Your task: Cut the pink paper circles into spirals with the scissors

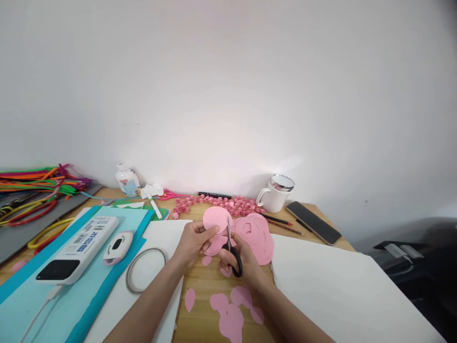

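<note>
Pinched between the thumb and fingers of my left hand [196, 242] is a pink paper circle [216, 218]. My right hand [244, 259] grips a pair of scissors [237, 263] with black handles, its fingers through the loops. The blades point up at the circle's right edge; whether they touch the paper I cannot tell. Just behind and right of my hands lies a pile of pink paper circles [259, 238]. Smaller pink paper pieces [230, 321] are scattered on the wooden table [200, 305] between my forearms.
Many small pink paper rolls [235, 206] lie along the wall. A white mug [274, 196], a phone [314, 223] and pencils are at right. White sheets [332, 281] flank the work area. At left are a tape roll [133, 271], a power bank [80, 247] on blue paper, and pipe cleaners [39, 183].
</note>
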{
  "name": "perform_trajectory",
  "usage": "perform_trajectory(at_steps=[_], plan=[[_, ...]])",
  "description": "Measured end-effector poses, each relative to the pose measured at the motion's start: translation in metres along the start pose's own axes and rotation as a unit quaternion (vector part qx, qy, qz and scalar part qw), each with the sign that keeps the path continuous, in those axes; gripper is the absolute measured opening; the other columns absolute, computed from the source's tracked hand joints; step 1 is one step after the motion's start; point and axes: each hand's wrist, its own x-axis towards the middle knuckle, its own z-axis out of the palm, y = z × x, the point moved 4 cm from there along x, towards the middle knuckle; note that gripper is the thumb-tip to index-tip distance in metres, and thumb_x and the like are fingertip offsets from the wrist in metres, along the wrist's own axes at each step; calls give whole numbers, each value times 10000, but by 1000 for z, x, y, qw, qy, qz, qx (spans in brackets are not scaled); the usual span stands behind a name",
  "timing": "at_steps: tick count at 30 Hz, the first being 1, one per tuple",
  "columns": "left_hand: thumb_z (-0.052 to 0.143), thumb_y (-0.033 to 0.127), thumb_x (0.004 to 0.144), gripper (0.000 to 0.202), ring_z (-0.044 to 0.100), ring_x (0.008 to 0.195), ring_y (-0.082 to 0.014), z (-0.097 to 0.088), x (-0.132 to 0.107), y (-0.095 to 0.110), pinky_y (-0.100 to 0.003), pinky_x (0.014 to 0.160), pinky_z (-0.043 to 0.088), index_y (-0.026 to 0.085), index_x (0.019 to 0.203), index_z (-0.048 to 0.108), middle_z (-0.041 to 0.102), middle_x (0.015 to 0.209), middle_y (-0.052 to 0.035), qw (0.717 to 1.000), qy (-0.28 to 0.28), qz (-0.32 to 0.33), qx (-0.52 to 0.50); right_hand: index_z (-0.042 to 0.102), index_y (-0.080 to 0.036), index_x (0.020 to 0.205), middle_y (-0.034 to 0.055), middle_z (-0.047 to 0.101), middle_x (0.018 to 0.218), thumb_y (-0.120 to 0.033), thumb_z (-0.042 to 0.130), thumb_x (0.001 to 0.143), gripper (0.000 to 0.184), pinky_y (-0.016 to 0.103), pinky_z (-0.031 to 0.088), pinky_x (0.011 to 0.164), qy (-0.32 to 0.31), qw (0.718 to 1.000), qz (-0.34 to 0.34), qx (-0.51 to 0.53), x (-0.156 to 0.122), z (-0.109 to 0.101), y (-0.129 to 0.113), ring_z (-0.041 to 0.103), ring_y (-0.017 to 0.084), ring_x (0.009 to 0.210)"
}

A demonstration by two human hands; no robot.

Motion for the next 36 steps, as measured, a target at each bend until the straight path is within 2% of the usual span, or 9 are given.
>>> perform_trajectory(at_steps=[4,8,18,25,31,36], plan=[[751,370,590,348,247,311,-10,0,-1,2,-180,349,125,138,504,507,395,365,88,1000,-15,-3,15,402,-215,911,-62,521,594,-384,743,679,446,195,299,442,1,1000,-2,-15,-3,0,-11,402,85,505],[734,355,614,310,236,325,-13,0,-1,2,-186,367,120,131,523,540,374,353,93,999,-32,-6,40,399,-222,888,-49,517,675,-343,761,661,443,199,276,462,-16,1000,-14,7,-4,1,-17,374,81,545],[738,363,589,306,244,329,-20,-1,0,3,-198,379,116,136,522,544,386,349,89,999,-25,-3,35,444,-200,754,-62,451,594,-399,768,626,401,201,256,441,4,1000,-15,-24,-1,-2,-17,356,78,515],[732,393,595,364,236,335,-21,-1,-1,4,-202,386,117,149,483,486,367,349,89,999,-16,8,40,499,-179,893,-69,509,511,-432,722,667,406,200,318,431,7,1000,10,-4,0,-2,-8,430,88,451],[726,420,612,405,269,343,-24,-1,-1,4,-190,376,150,154,481,450,384,374,83,999,-8,24,42,510,-171,856,-76,503,469,-453,689,701,369,203,319,403,7,1000,6,5,-1,-1,-5,425,81,396],[683,440,672,364,330,306,-36,-1,1,1,-187,325,195,158,552,488,476,424,63,999,-7,16,34,487,-179,814,-109,436,433,-433,719,667,374,193,305,382,-5,999,22,41,0,1,-3,397,68,361]])
